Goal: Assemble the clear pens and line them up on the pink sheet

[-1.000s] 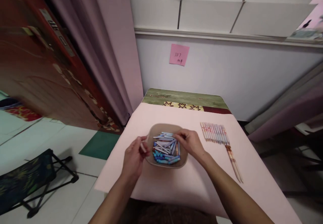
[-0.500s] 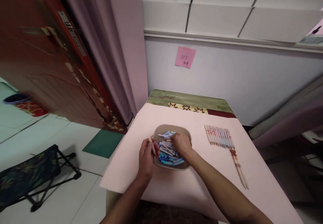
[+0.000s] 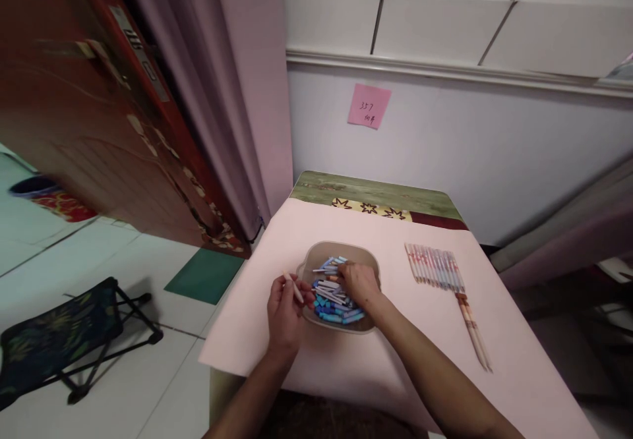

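Note:
My left hand is closed around a pale pen barrel, beside the left rim of a beige plastic box. The box holds many loose pen parts: white refill-like sticks, blue caps and tubes, and light blue pieces at the back. Over the box's right side, my right hand reaches in with its fingers curled down among the parts. What its fingertips grip, if anything, is hidden. To the right, a row of pens lies side by side, with a few brown-and-cream pens below.
Pale pink paper covers most of the table, whose green patterned end shows at the wall. A pink note is stuck there. A folding stool stands on the floor at left, near a red-brown door.
The view has shifted slightly. My left hand has tilted the pale barrel and moved a little away from the box. My right hand stays inside the box.

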The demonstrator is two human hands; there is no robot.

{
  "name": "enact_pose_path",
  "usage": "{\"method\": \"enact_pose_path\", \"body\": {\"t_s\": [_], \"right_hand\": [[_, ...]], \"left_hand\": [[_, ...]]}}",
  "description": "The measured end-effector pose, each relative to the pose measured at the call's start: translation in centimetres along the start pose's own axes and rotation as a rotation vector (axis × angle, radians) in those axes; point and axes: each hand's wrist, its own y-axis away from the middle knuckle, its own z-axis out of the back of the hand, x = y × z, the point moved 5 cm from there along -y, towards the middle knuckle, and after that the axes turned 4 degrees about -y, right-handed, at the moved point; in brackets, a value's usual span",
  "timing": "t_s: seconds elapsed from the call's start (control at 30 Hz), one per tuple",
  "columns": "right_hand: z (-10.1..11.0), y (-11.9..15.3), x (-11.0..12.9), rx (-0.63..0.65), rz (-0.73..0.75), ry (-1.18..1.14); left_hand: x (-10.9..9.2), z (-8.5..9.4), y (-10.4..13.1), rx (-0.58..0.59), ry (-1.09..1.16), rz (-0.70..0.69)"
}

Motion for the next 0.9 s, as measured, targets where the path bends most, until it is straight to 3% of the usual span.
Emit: {"method": "enact_pose_path", "body": {"t_s": [0.17, 0.33, 0.5, 0.57, 0.67, 0.77, 0.9], "right_hand": [[0.8, 0.9, 1.3, 0.026, 0.065, -0.048], [0.0, 1.3, 3.3, 0.062, 0.066, -0.064], [0.4, 1.5, 2.0, -0.007, 0.023, -0.145], [1.4, 2.1, 0.7, -0.115, -0.004, -0.349], [2.5, 3.5, -1.3, -0.271, -0.051, -0.878], [2.7, 4.9, -2.2, -0.296, -0.078, -1.273], [2.8, 6.1, -2.5, -0.289, -0.084, -1.511]], "left_hand": [[-1.7, 0.8, -0.4, -0.101, 0.039, -0.007], [-2.4, 0.7, -0.6, -0.092, 0.045, 0.034], [-2.6, -0.1, -0.2, -0.027, 0.072, 0.133], [-2.4, -0.9, 0.0, 0.022, 0.086, 0.210], [-1.8, -2.4, 0.4, 0.103, 0.118, 0.312], [-1.1, -3.1, 0.6, 0.125, 0.120, 0.334], [-0.8, -2.7, 0.4, 0.081, 0.084, 0.285]]}}
